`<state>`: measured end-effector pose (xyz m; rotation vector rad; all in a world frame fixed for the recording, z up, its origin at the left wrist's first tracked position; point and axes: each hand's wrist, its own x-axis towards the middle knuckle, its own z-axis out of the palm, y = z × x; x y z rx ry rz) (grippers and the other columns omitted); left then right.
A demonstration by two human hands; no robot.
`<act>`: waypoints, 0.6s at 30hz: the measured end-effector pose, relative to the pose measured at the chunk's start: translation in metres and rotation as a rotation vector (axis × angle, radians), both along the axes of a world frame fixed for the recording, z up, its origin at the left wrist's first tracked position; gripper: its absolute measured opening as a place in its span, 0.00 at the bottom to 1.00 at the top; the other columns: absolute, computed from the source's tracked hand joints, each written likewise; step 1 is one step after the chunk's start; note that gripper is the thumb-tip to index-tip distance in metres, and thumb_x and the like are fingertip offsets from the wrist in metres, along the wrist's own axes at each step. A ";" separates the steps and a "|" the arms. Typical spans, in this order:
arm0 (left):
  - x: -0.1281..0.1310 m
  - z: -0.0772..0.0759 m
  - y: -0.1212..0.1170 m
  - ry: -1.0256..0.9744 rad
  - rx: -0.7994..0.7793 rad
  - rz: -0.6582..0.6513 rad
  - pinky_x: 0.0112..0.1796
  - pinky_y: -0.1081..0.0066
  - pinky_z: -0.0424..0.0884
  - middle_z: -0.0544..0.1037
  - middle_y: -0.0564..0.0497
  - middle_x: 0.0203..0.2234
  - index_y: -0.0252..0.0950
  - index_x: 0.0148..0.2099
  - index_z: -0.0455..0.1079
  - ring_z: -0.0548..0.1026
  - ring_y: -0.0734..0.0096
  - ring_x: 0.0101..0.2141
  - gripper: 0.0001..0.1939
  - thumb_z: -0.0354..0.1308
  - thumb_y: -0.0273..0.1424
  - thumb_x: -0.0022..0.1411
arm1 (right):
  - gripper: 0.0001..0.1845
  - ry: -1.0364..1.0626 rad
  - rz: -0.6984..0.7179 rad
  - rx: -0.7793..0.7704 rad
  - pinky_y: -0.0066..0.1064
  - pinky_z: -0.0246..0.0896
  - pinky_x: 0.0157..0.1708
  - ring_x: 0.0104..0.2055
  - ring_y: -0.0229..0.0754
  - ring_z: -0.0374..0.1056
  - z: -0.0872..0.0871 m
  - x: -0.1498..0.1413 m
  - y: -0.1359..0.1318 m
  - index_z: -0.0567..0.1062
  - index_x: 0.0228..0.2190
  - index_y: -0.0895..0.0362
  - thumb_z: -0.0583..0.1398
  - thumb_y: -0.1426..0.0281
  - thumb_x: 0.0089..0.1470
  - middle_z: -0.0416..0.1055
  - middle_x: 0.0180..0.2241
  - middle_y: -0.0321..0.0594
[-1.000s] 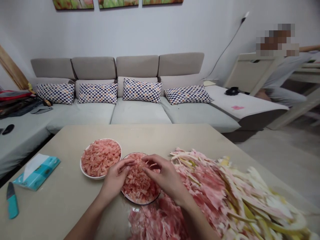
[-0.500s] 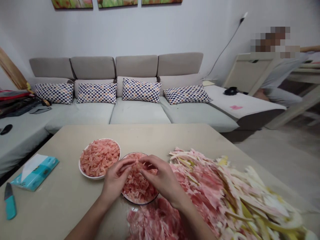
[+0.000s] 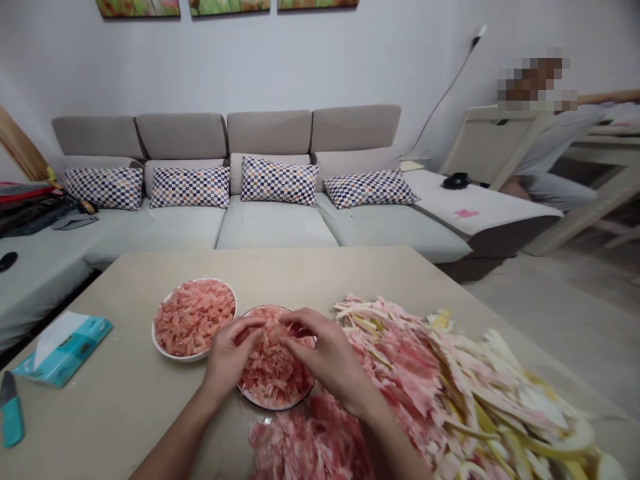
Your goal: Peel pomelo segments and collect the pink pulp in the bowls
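Note:
Both hands are over a dark-rimmed plate heaped with pink pomelo pulp. My left hand pinches one side of a small piece of pomelo flesh between thumb and fingertips. From the other side, my right hand has its thumb and fingers closed on the same piece. Its outline is hard to make out against the pulp below. Left of the hands stands a white bowl piled with similar pulp. Pink pomelo membranes lie under and beside my right forearm.
Pomelo peel and more membranes cover the table's right side. At the left lie a tissue pack and a knife with a teal handle. Beyond the table is a sofa. A person sits at the far right.
The whole view has shifted slightly, so things sit a little further left. My hands stay over the plate, and their fingertips have moved only slightly around the pomelo piece.

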<state>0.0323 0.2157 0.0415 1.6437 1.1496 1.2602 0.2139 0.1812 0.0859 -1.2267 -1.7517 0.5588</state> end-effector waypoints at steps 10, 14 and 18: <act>-0.002 0.002 0.002 0.102 0.075 -0.058 0.48 0.65 0.67 0.80 0.48 0.40 0.42 0.42 0.78 0.75 0.61 0.44 0.10 0.56 0.29 0.61 | 0.09 -0.025 0.002 -0.005 0.34 0.67 0.43 0.39 0.42 0.72 -0.005 -0.003 0.001 0.76 0.38 0.53 0.61 0.72 0.54 0.76 0.38 0.39; -0.002 -0.005 0.005 0.200 0.161 -0.079 0.47 0.64 0.67 0.78 0.47 0.39 0.42 0.42 0.77 0.74 0.62 0.44 0.12 0.53 0.28 0.63 | 0.10 -0.034 -0.007 -0.006 0.34 0.66 0.42 0.39 0.42 0.71 -0.007 -0.002 0.003 0.76 0.39 0.54 0.62 0.74 0.52 0.76 0.37 0.40; -0.003 -0.009 0.007 0.217 0.154 -0.169 0.51 0.62 0.64 0.77 0.47 0.45 0.42 0.46 0.76 0.72 0.63 0.48 0.17 0.47 0.25 0.65 | 0.11 -0.035 0.001 0.007 0.32 0.66 0.41 0.38 0.41 0.71 -0.006 -0.002 0.003 0.76 0.39 0.55 0.61 0.76 0.52 0.76 0.37 0.39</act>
